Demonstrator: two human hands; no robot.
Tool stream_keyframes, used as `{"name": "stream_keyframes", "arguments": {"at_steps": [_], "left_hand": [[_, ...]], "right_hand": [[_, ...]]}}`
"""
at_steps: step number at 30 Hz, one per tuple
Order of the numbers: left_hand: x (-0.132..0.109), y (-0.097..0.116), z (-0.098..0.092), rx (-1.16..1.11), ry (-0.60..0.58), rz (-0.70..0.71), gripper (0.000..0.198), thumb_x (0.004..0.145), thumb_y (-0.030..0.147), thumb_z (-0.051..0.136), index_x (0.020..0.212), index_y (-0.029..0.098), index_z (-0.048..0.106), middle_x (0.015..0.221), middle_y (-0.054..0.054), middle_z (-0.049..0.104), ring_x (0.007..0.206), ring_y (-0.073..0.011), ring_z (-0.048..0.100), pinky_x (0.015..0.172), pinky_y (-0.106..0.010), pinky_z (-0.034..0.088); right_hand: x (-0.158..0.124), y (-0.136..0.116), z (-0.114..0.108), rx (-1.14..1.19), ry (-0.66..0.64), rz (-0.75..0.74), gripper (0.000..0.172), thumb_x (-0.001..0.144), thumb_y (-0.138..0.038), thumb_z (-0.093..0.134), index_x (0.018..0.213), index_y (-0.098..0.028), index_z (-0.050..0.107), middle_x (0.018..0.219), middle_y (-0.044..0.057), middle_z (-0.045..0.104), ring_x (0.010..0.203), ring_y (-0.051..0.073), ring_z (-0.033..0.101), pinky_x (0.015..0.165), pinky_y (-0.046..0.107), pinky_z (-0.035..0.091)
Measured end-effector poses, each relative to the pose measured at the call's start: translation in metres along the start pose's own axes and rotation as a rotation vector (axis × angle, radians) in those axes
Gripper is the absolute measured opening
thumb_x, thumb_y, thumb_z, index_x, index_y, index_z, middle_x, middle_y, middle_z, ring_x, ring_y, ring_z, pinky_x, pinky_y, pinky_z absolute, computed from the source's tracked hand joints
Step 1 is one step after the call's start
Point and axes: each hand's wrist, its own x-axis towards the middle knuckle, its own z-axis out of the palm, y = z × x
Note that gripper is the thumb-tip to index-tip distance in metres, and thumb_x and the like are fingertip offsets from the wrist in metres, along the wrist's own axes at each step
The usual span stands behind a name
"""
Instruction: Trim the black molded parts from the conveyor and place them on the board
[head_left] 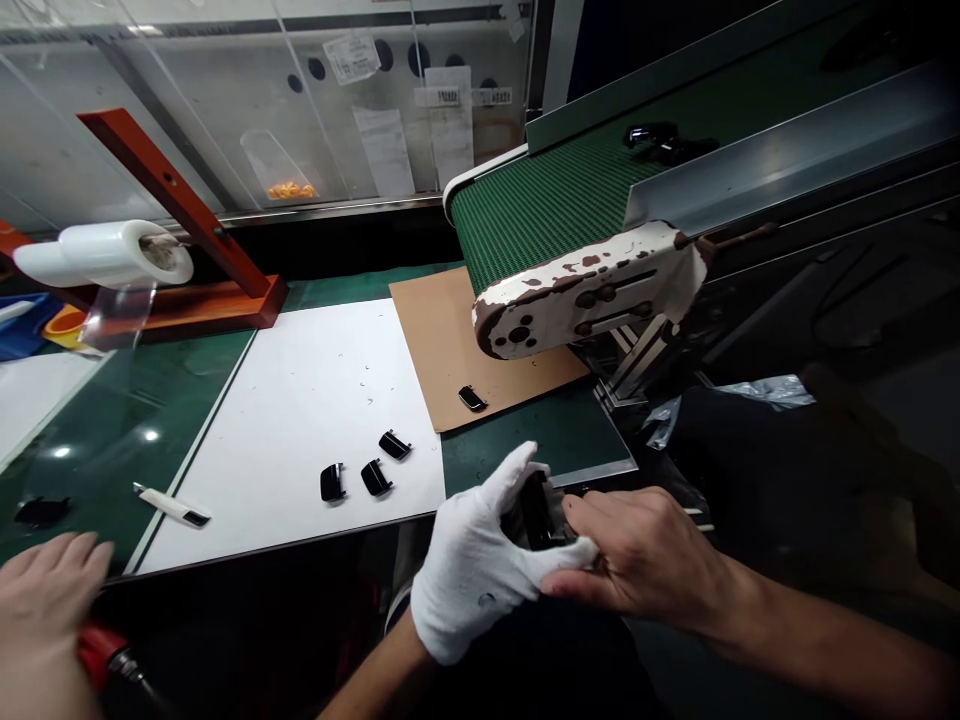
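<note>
My left hand (480, 550), in a white glove, is closed around a black plastic part (536, 510) and holds it above my lap, just off the table's front edge. My bare right hand (630, 550) is closed against the part's right side, its thumb beside the gloved thumb. What lies between the right fingers is hidden; a greyish bit shows there. Three glossy black plastic pieces with small tabs (376, 478) lie on the white sheet (300, 400). Another such piece (472, 399) rests on the brown cardboard (435, 340).
A green conveyor belt (547, 210) with black parts (667, 145) ends above the cardboard. At left are a white-handled cutter (172, 506), a film roll (127, 252) on a red-brown stand (180, 190), another person's hand (49, 590) and a red-handled tool (101, 652). Small curved scraps dot the sheet.
</note>
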Motion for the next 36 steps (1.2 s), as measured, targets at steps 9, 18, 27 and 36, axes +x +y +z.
{"name": "stream_keyframes", "arguments": {"at_steps": [9,18,27,36], "left_hand": [[-0.003,0.005,-0.001,-0.11,0.032,0.072,0.087,0.058,0.03,0.084,0.135,0.032,0.043,0.113,0.0,0.067,0.098,-0.0201,0.067,0.09,-0.03,0.055],[-0.003,0.009,-0.003,-0.565,-0.011,-0.085,0.079,0.055,0.011,0.082,0.125,0.031,0.053,0.108,0.002,0.068,0.099,-0.0184,0.066,0.09,-0.025,0.052],[0.001,0.001,-0.011,-0.808,-0.055,-0.198,0.074,0.059,0.027,0.085,0.126,0.025,0.053,0.113,-0.007,0.066,0.107,-0.0284,0.061,0.095,-0.039,0.048],[0.052,-0.05,-0.067,0.479,0.013,-0.179,0.075,0.076,0.042,0.068,0.141,0.027,0.034,0.128,-0.009,0.057,0.12,-0.0305,0.053,0.103,-0.042,0.041]], "right_hand": [[-0.006,-0.01,0.001,0.411,0.094,0.344,0.071,0.079,-0.08,0.019,0.078,-0.018,0.053,0.059,-0.001,0.05,0.048,0.014,0.047,0.048,0.027,0.034],[-0.032,-0.002,0.017,0.843,0.09,0.766,0.043,0.096,-0.047,0.033,0.082,-0.022,0.065,0.055,-0.003,0.044,0.051,0.013,0.044,0.049,0.025,0.033],[-0.059,0.006,0.054,0.992,0.027,1.007,0.051,0.067,-0.059,0.071,0.1,-0.022,0.063,0.054,-0.008,0.035,0.049,0.011,0.032,0.048,0.025,0.029],[-0.076,-0.037,0.096,1.797,0.234,1.493,0.046,0.074,-0.054,0.068,0.102,-0.018,0.064,0.067,-0.001,0.057,0.061,0.013,0.051,0.058,0.026,0.043]]}}
